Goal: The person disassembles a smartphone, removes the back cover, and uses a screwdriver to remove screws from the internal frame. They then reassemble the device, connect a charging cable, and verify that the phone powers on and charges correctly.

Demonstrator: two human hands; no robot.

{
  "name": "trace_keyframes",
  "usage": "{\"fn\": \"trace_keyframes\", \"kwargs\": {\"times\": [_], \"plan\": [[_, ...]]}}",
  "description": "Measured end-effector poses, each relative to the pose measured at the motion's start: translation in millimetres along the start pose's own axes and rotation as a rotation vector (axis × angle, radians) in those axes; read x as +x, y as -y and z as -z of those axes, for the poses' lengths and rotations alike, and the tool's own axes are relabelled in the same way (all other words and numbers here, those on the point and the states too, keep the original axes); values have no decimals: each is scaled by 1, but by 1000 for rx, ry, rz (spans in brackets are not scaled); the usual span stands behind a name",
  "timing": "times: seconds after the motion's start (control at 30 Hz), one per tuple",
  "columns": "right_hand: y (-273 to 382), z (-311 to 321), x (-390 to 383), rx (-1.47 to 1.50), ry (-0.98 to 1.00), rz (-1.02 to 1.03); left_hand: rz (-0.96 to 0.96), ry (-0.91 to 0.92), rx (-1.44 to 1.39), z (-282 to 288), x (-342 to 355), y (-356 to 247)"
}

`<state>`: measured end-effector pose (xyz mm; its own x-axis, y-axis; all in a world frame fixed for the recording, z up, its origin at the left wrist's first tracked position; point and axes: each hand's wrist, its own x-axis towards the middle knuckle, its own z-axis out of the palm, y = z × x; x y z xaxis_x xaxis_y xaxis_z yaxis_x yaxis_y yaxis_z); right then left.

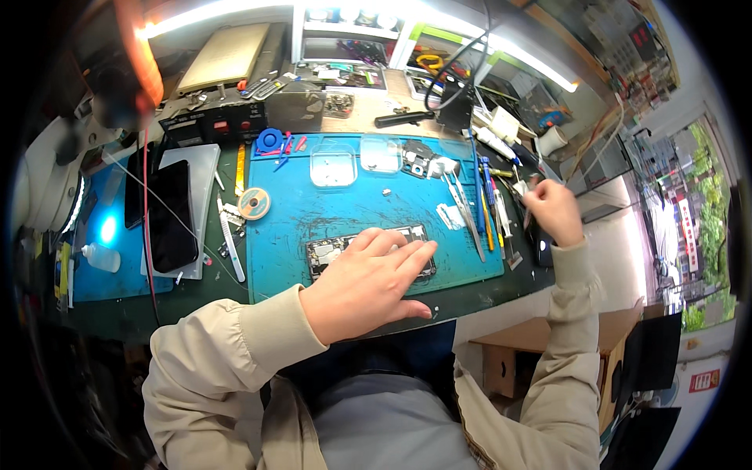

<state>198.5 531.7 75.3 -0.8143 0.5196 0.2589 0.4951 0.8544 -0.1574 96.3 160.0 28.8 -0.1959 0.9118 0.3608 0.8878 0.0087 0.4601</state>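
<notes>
- Directly beneath the left hand: opened phone body, lying flat on the blue mat, near the front edge of the counter.
- Bare circuit parts in view at its left end; a strip of its far and right edges also showing past the fingers.
- Left hand palm down across the phone body, fingers stretched out and fairly close together, thumb apart; seemingly resting on top rather than gripping.
- Right hand well apart, off to the right, fingers curled in; cannot tell about anything pinched there.
- Just left of the right hand: slim tools, then metal tweezers on the mat.
</notes>
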Motion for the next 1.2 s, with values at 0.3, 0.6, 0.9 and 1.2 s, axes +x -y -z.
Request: {"fn": "trace_keyframes", "kwargs": {"times": [0.3,0.6,0.9,1.2], "plan": [[178,-22,-17,1064,81,390,-23,-71,-18,0,2,8],[196,-80,4,1074,199,422,366,-215,260,73,-6,51],[197,-75,5,1114,150,444,411,-350,239,60,-9,86],[197,-56,-10,1140,132,524,301,-370,210,46,0,81]]}}
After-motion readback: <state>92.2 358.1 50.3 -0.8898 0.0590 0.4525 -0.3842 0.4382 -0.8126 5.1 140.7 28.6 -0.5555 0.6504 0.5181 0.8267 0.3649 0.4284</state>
